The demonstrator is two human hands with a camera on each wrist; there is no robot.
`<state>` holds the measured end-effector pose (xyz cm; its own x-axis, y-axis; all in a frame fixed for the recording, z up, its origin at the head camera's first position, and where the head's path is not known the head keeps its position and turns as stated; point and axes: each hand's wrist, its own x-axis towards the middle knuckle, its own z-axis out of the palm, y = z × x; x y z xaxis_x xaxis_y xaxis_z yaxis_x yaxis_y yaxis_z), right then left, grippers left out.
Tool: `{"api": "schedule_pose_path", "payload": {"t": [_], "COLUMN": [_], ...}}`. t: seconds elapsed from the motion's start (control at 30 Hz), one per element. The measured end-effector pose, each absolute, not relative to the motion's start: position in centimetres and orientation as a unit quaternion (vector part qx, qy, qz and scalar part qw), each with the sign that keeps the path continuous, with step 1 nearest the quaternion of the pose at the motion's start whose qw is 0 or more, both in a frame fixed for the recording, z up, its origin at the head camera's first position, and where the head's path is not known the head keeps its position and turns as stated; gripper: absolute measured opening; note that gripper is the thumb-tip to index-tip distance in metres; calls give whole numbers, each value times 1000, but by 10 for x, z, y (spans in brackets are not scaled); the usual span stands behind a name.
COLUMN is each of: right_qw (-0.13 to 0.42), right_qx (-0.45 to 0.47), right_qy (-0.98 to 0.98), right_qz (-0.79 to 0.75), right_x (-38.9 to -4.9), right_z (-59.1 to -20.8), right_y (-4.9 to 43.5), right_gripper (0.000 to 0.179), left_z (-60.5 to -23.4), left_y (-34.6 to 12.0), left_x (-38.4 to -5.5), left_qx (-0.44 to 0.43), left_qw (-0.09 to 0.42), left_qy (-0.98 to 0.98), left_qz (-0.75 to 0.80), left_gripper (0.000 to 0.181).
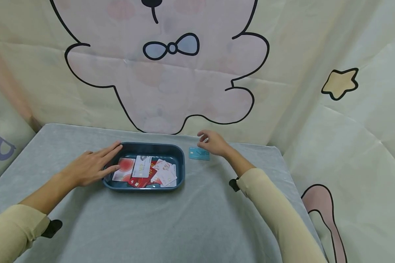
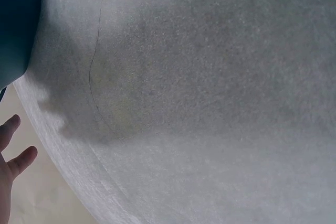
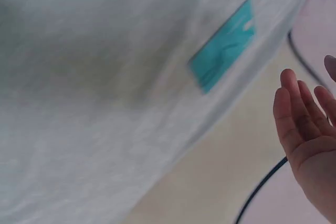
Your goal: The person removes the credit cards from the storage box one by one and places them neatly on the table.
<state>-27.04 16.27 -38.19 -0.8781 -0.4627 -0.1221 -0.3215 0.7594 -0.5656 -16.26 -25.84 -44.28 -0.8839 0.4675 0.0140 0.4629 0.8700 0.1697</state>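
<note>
As the left hand [image 1: 90, 168] lies along the left end of a blue tray [image 1: 141, 190], the right hand [image 1: 214, 143] hovers by a turquoise card [image 1: 199, 154] on a gray cloth [image 1: 171, 226]. The turquoise card lies flat just right of the tray, near the cloth's far edge. The right hand's fingers are loosely bent and slightly parted, holding nothing; the right wrist view shows them apart from the card. The left hand's fingers are straight, their tips at the tray's far left corner, with the thumb spread wide of them over the left wall. Whether the thumb touches a card cannot be told. Inside the tray, a pink card [image 1: 123, 168] lies at left, a white card [image 1: 142, 166] overlaps a red card [image 1: 140, 182], and small cards [image 1: 166, 174] cluster at right. Cream sleeves [image 1: 276, 212] end short of both wrists. Behind, a backdrop [image 1: 293, 54] shows an outlined figure with a bow tie [image 1: 172, 48].
</note>
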Motion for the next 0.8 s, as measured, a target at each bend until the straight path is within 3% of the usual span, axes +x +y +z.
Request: {"api": "schedule_pose_path", "payload": {"t": [0.27,0.57,0.8], "right_qw": [163,256,274], "right_qx": [-268,-321,-328], "right_qy": [903,871,870], "right_qz": [-294,-271,-245], "right_x": [-261,-254,-254], "right_z": [-367,-368,-377], "right_y": [118,82,68], "right_gripper": [36,43,44], "left_z": [-445,-443,-444], "left_y": [-260,-259,-260], "left_x": [-163,-164,-164], "left_qx": [241,241,242], "left_qw": [5,12,6], "left_qy": [967,967,967], "left_qz": [87,82,81], "left_gripper": [78,78,78]}}
